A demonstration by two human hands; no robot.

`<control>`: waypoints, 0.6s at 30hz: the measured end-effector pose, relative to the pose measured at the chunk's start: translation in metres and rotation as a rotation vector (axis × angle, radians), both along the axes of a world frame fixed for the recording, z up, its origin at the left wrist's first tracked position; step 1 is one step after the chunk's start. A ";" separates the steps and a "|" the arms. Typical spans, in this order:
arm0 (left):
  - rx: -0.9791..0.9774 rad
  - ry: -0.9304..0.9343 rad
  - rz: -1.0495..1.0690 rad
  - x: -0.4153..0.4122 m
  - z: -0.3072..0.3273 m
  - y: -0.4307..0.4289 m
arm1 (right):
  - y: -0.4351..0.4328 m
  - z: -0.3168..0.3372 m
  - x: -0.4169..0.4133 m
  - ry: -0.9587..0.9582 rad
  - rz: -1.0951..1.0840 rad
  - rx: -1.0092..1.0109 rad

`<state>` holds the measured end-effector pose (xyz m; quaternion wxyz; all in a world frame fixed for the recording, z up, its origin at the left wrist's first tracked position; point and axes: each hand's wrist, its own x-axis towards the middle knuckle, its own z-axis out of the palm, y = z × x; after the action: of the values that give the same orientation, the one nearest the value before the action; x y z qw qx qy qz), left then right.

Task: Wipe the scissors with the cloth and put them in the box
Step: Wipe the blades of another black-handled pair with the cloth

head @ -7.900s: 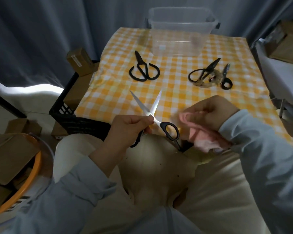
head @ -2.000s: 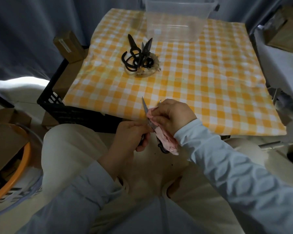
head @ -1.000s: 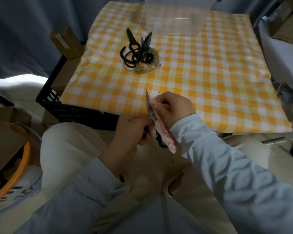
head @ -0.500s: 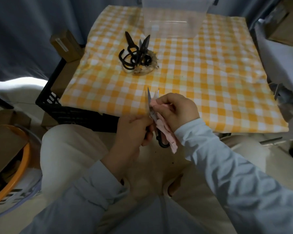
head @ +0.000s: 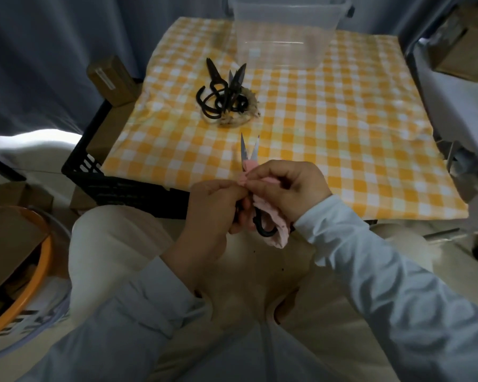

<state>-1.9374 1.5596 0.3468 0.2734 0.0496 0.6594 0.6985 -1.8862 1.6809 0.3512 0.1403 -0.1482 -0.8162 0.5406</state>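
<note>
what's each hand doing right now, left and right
Left hand: closed round the scissors, near the handles.
Right hand: pinching the cloth against the blades.

I log the near scissors [head: 248, 151]: blades bright, smooth bare metal; handle loops black, slightly glossy, plastic by the look. Cloth [head: 278, 236]: pink, soft, matt. Box [head: 284, 37]: clear, smooth plastic. Tabletop cover [head: 342, 133]: matt woven check fabric. Piled scissors [head: 220, 95]: dull dark metal.
</note>
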 end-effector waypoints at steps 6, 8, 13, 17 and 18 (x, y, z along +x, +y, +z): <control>0.018 0.097 0.002 0.008 -0.002 0.004 | -0.002 -0.002 -0.015 0.055 -0.202 -0.020; 0.030 0.092 -0.007 0.007 0.000 0.002 | 0.001 0.000 -0.012 0.062 -0.198 -0.010; 0.043 0.090 -0.002 0.003 0.001 0.002 | 0.000 0.003 0.001 0.043 -0.037 -0.039; 0.021 0.106 0.003 0.007 -0.001 0.005 | 0.000 0.000 -0.009 0.019 -0.162 0.029; 0.012 0.103 -0.008 0.006 0.000 0.005 | 0.001 -0.001 -0.010 0.023 -0.200 0.030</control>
<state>-1.9314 1.5647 0.3465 0.2417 0.0897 0.6681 0.6980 -1.8964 1.6821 0.3502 0.2050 -0.2207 -0.8035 0.5134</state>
